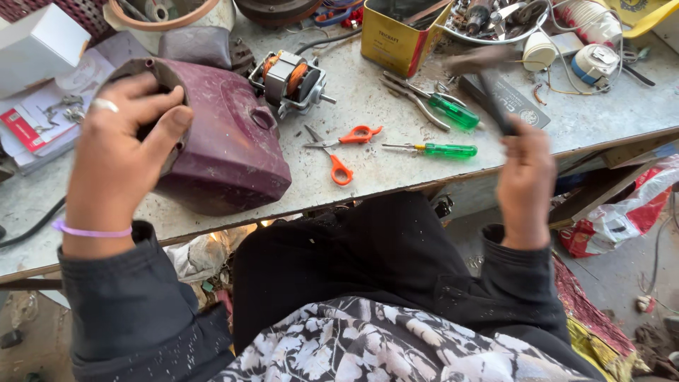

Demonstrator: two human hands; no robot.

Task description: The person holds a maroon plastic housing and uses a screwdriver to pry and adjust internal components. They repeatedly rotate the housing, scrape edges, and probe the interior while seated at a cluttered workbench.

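A dusty dark red plastic case and a hammer

The dark red case [230,141] lies on its side on the grey table, near the front edge. It is big, rounded and dirty, with a small bump on top. Its open end faces left. The hammer [488,85] is up in the air over the table, blurry, with a dark handle.

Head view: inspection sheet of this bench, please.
Surface: grey worktop, dusty, crowded.
Job's things: maroon housing lying at the bench edge; blurred hammer.
Clutter: motor, orange scissors, green screwdriver, green-handled pliers, yellow tin.
Hands: left hand grips the housing; right hand holds the hammer raised.
Cables: black cable at the left edge.
Surroundings: red and white bag on the floor.
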